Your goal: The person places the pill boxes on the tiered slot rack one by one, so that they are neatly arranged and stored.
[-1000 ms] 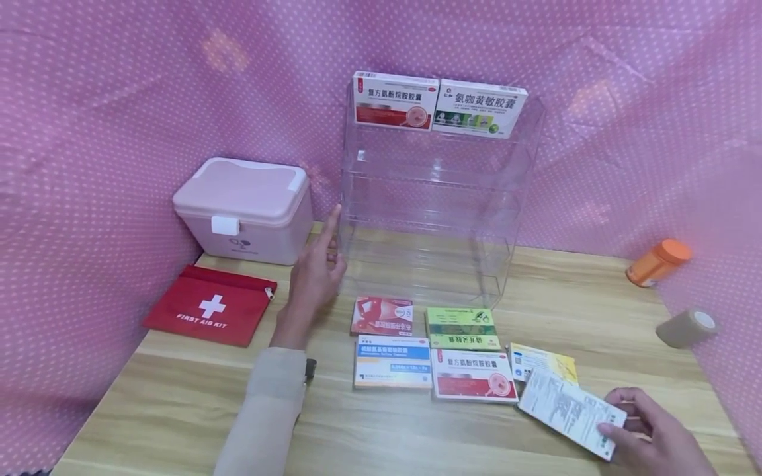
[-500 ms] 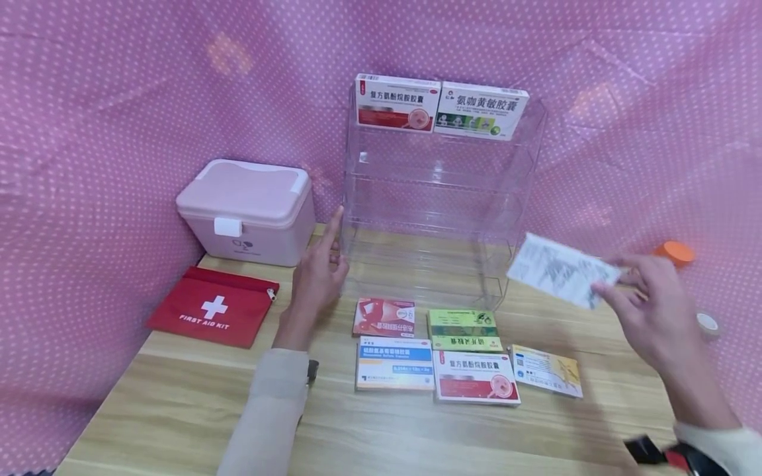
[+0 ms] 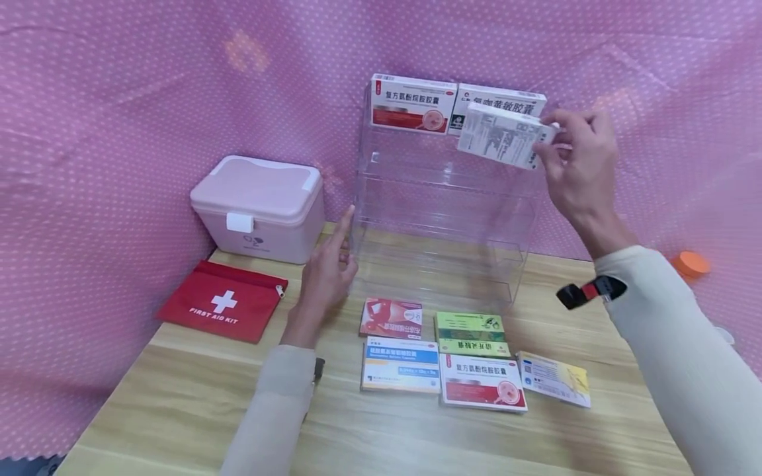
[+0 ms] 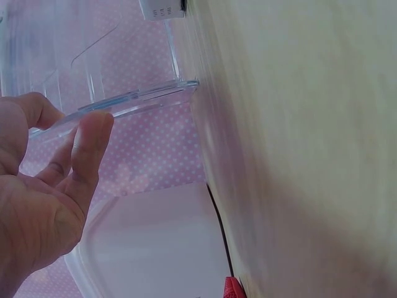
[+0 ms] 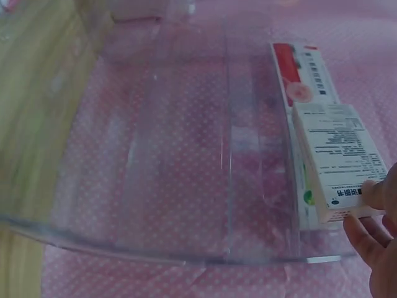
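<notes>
My right hand point(image 3: 583, 162) pinches a white medicine box point(image 3: 503, 139) with grey print by its right end. It is raised in front of the top tier of a clear acrylic display rack point(image 3: 449, 208), overlapping the green-and-white medicine box point(image 3: 532, 100) there. In the right wrist view, the held box point(image 5: 341, 155) hides much of that box; a gap cannot be told. A red-and-white medicine box point(image 3: 412, 104) stands beside it on the left. My left hand point(image 3: 326, 271) holds the rack's left side panel point(image 4: 136, 99), thumb on one face and fingers on the other.
Several medicine boxes lie before the rack, among them a blue-and-white one point(image 3: 401, 365) and a green one point(image 3: 471, 334). A pink lidded case point(image 3: 258, 208) and red first aid pouch point(image 3: 223, 301) are at left. An orange-capped bottle point(image 3: 692, 264) stands at right, partly behind my sleeve.
My right hand has lifted the white medicine box from the table's right front up and leftward to the rack's top tier. My left hand stays at the rack's side. The view has shifted slightly.
</notes>
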`<state>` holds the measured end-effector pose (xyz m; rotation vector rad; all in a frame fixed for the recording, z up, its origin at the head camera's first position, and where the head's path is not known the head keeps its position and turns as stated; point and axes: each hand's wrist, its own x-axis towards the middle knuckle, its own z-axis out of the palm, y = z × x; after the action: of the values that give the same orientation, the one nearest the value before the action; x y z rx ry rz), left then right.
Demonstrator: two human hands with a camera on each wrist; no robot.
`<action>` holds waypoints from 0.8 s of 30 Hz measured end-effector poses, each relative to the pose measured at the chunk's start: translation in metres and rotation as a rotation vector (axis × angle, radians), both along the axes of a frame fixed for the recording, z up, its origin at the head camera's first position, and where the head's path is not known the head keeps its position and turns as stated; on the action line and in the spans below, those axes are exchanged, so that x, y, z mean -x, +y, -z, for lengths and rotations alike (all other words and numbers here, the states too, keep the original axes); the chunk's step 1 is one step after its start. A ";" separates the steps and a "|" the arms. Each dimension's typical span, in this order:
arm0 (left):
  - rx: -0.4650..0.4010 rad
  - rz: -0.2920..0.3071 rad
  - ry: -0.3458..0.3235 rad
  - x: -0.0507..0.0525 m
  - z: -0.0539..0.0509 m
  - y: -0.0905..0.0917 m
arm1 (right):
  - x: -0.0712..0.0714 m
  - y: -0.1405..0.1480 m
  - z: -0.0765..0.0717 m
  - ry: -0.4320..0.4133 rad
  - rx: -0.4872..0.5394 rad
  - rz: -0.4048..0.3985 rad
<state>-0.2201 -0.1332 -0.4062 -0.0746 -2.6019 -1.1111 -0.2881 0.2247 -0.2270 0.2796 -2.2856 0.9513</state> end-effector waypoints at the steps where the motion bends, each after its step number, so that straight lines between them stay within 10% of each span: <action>1: 0.001 0.003 0.001 0.000 0.000 0.001 | 0.005 -0.004 -0.002 -0.006 -0.019 0.001; 24: 0.000 -0.014 -0.020 0.000 -0.002 0.004 | 0.033 -0.076 0.038 -0.208 -0.102 -0.023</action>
<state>-0.2198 -0.1291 -0.4045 -0.0454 -2.6162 -1.1132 -0.3207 0.1492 -0.2655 0.2614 -2.5301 0.9139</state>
